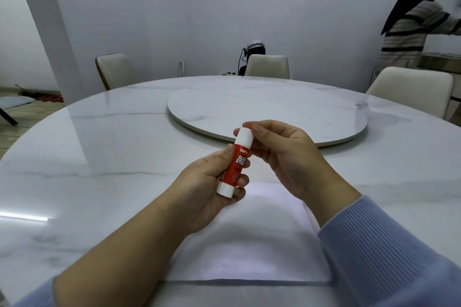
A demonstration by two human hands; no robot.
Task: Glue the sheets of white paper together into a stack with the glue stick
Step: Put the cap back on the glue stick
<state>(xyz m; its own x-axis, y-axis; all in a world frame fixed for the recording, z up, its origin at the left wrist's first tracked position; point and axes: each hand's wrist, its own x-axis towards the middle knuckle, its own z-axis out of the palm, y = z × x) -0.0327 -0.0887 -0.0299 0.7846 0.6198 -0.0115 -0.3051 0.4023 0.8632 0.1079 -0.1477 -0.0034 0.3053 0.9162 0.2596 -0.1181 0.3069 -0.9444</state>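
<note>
Gripping one glue stick (235, 162): left hand (214, 182), right hand (279, 152).

walls: pale | table (99, 157): round marble | chairs (267, 66): cream | floor: wood

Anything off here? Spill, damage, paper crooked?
Nothing stands out. The left hand holds the capped glue stick, the right hand pinches its cap, and the white paper lies flat on the table.
</note>
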